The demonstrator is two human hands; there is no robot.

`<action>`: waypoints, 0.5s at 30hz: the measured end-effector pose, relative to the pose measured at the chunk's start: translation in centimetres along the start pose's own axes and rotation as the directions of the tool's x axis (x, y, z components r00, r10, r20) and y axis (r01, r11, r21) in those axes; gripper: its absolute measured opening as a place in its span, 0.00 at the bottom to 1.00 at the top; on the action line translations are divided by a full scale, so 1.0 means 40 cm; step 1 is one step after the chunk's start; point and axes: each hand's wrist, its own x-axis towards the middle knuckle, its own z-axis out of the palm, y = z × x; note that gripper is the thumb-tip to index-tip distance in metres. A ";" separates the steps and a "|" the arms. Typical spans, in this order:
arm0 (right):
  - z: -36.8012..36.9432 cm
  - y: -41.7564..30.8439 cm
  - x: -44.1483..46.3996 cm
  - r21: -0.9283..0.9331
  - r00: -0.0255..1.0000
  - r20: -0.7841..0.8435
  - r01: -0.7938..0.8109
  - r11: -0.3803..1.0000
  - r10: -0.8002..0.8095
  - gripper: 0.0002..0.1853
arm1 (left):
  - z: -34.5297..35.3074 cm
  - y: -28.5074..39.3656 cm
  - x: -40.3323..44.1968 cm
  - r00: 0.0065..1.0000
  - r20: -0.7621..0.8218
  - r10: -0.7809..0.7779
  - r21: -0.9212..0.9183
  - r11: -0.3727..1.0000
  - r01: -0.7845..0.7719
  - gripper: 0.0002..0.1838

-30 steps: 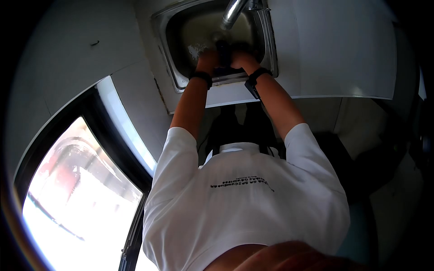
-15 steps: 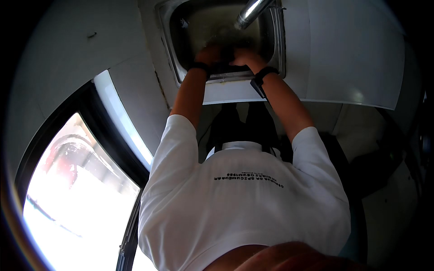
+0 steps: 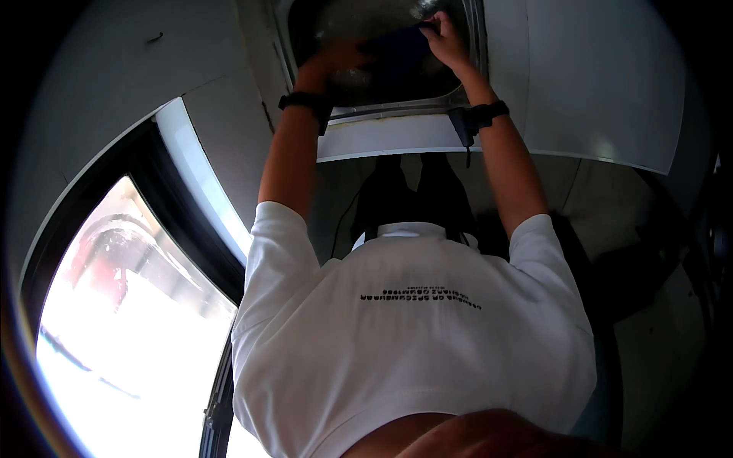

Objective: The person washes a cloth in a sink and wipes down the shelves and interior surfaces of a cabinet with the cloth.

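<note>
A dark blue cloth (image 3: 401, 52) is spread between my two hands over the metal sink (image 3: 382, 111). My right hand (image 3: 447, 44) pinches its upper right corner between thumb and fingers. At the other end, my left hand (image 3: 336, 58) is closed on the cloth, though shadow and motion blur its fingers. The cloth's lower part hangs into the dark basin, where its edge is hard to make out. Black bands circle both wrists.
Shiny metal of the tap (image 3: 424, 8) shows at the top edge, above the basin. A pale countertop (image 3: 595, 84) extends right of the sink. To the left is a bright window (image 3: 130, 320) with a dark frame. A small hook-like mark (image 3: 155, 37) is on the pale surface.
My hands were close together low in the basin; they have spread apart and risen, stretching the cloth between them. The view has shifted, so the sink sits higher and less of the tap shows.
</note>
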 end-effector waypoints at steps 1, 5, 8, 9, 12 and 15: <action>-0.004 0.001 0.006 -0.037 0.985 -0.121 0.117 0.992 -0.121 0.15 | -0.017 -0.003 -0.009 0.997 -0.068 0.046 -0.035 0.998 -0.049 0.26; -0.039 -0.046 0.001 -0.363 0.964 0.165 -0.137 0.922 0.208 0.22 | -0.050 0.019 -0.041 0.976 -0.216 0.014 0.133 0.991 0.015 0.26; -0.018 -0.034 -0.019 -0.517 0.927 0.260 -0.102 0.850 0.269 0.27 | -0.022 0.004 -0.046 0.966 -0.246 0.080 0.453 0.890 0.041 0.26; -0.012 -0.049 -0.031 -0.521 0.886 0.390 -0.011 0.854 0.249 0.29 | 0.009 -0.001 -0.047 0.966 -0.246 0.086 0.451 0.892 0.036 0.26; 0.018 -0.047 -0.061 -0.464 0.792 0.582 0.136 0.875 0.186 0.32 | 0.102 0.008 -0.070 0.959 -0.008 0.283 0.585 0.779 -0.225 0.26; 0.037 -0.074 -0.082 -0.497 0.569 0.744 0.119 0.859 0.351 0.34 | 0.120 0.070 -0.094 0.958 0.126 0.257 0.242 0.929 -0.281 0.22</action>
